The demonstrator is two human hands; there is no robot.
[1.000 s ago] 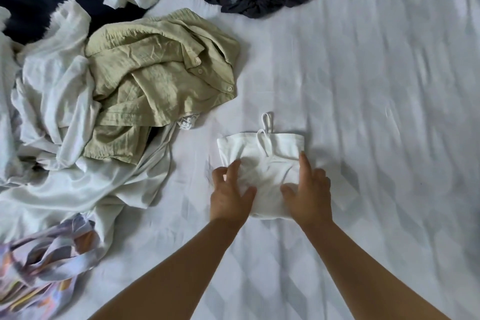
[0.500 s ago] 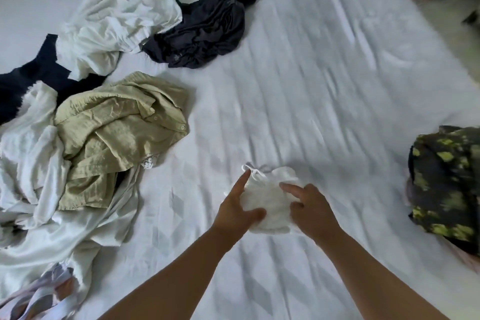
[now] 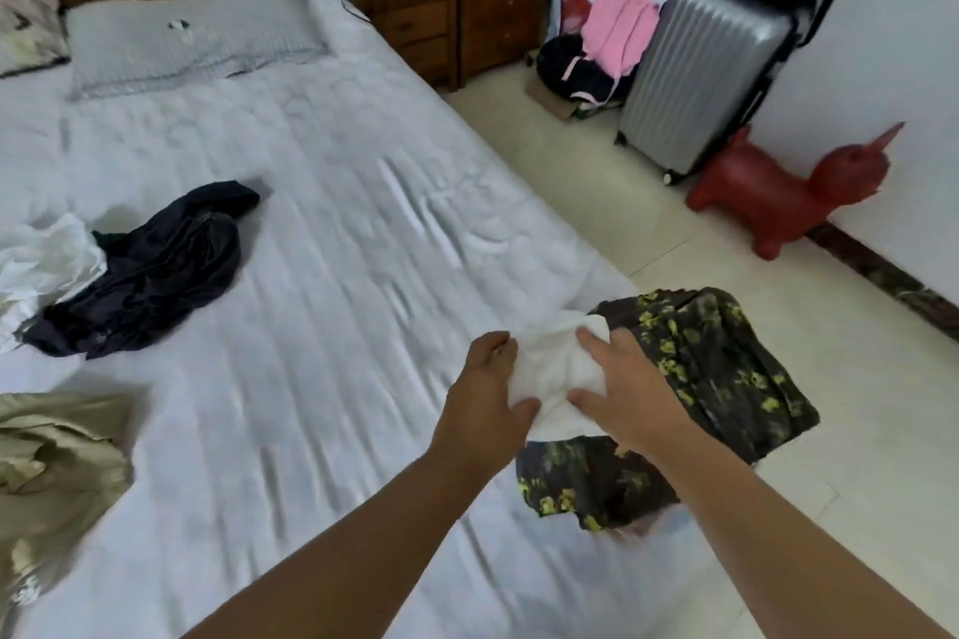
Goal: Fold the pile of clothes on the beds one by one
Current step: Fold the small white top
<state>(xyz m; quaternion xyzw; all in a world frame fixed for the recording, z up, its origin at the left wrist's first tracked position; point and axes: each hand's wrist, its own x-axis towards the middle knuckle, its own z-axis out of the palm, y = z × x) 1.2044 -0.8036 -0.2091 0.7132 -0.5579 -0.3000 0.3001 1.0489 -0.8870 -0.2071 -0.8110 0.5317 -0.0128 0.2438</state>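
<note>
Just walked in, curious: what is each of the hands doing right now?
Left hand: grips the folded white top.
Right hand: grips the same white top from the other side.

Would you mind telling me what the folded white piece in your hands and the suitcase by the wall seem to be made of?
Folded white piece: soft matte fabric, probably cotton; it creases and bunches. Suitcase: hard ribbed shell with silver sheen, likely plastic.

Two forearms enter from the lower edge of the head view, both bare to the frame's edge; no sleeve shows. Left hand (image 3: 485, 392) and right hand (image 3: 625, 392) are bare: no glove, ring, watch or band is visible. Fingernails look short; finer detail is blurred.
</note>
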